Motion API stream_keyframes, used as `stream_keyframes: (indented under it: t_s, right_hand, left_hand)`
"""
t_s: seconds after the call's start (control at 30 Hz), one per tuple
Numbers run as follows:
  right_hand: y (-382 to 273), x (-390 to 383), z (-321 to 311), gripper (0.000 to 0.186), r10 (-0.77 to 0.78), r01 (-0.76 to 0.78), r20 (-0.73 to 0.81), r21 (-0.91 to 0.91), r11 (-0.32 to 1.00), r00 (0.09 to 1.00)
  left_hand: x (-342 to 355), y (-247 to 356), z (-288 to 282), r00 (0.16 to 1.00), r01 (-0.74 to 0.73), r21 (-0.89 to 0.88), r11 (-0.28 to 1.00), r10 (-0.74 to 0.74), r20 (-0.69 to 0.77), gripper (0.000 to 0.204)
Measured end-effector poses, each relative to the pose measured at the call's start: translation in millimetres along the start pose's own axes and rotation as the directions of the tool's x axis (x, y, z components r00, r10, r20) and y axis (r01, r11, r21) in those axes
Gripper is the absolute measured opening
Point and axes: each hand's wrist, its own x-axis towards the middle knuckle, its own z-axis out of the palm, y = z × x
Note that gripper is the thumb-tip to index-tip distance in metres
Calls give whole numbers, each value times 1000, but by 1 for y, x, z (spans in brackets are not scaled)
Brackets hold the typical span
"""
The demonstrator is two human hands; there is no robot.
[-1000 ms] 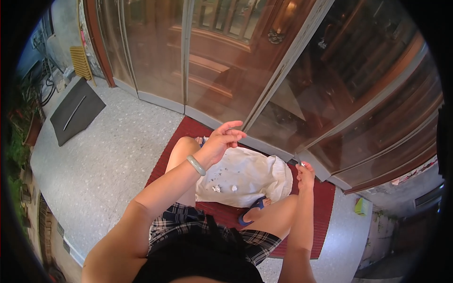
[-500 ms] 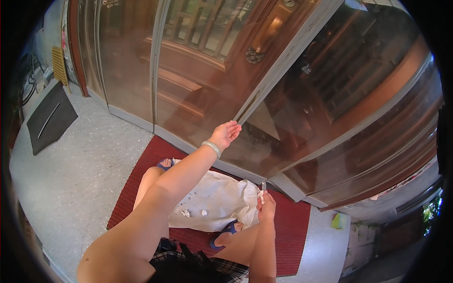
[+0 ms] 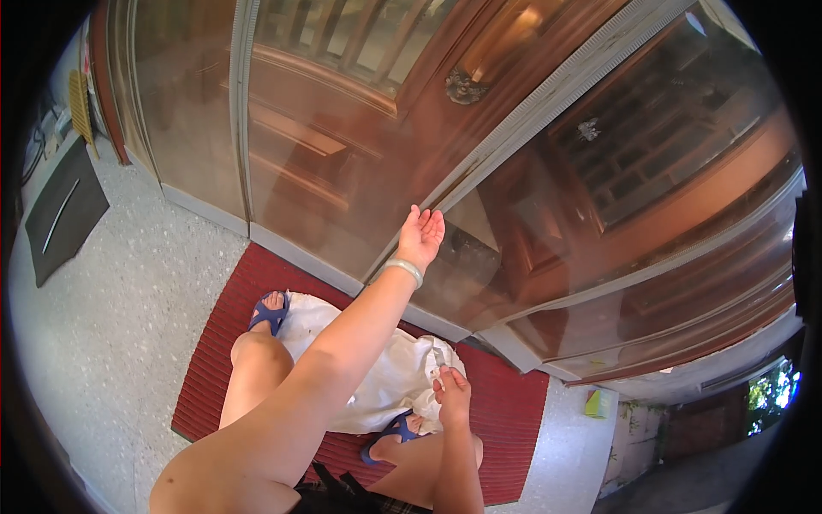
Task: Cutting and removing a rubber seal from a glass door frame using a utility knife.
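My left hand (image 3: pixel 421 236), with a pale bangle (image 3: pixel 406 271) at the wrist, reaches out palm up with its fingers apart. It holds nothing and is nearest to the grey ribbed edge strip (image 3: pixel 533 128) of a clear door panel; I cannot tell whether they touch. Lower and to the right, my right hand (image 3: pixel 452 396) is closed on a small flat blade-like tool (image 3: pixel 441 357) that sticks up past the fingers. Below it a crumpled white cloth (image 3: pixel 377 401) lies between my feet, partly hidden by my left forearm.
A wooden door (image 3: pixel 360 141) stands behind the clear panels. Underfoot is a red ribbed mat (image 3: pixel 205 377) on speckled floor. A dark flat sheet (image 3: pixel 64 214) lies at the left, and a small yellow-green block (image 3: pixel 597 403) sits at the right.
The view has shifted. My left hand has turned, its fingers pointing more upward. My right hand is lower and further left, nearer the cloth. White crumbs seen on the cloth earlier are now hidden.
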Motion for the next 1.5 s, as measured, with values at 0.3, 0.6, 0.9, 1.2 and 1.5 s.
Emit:
stream_keyframes:
  t_s: [0.3,0.6,0.9,1.2,1.5]
  right_hand:
    - [-8,-10,23,15,47,-47,18,11,999,999]
    - [-9,-8,35,11,23,-26,129,23,999,991]
    - [-154,-65,62,9,-549,537,201,111,836,812]
    - [-360,-91,141,12,-884,705,444,-579,-410,-149]
    - [-378,-64,157,13,-761,280,586,-708,-648,-279]
  left_hand:
    - [23,-2,30,998,29,-56,998,-26,53,81]
    - [-54,-25,-9,959,174,-558,812,-12,282,43]
    - [-138,-8,40,854,274,-343,898,-64,516,37]
    - [-163,9,28,797,318,-205,926,-143,587,28]
    - [-171,25,17,778,351,-124,928,-216,590,30]
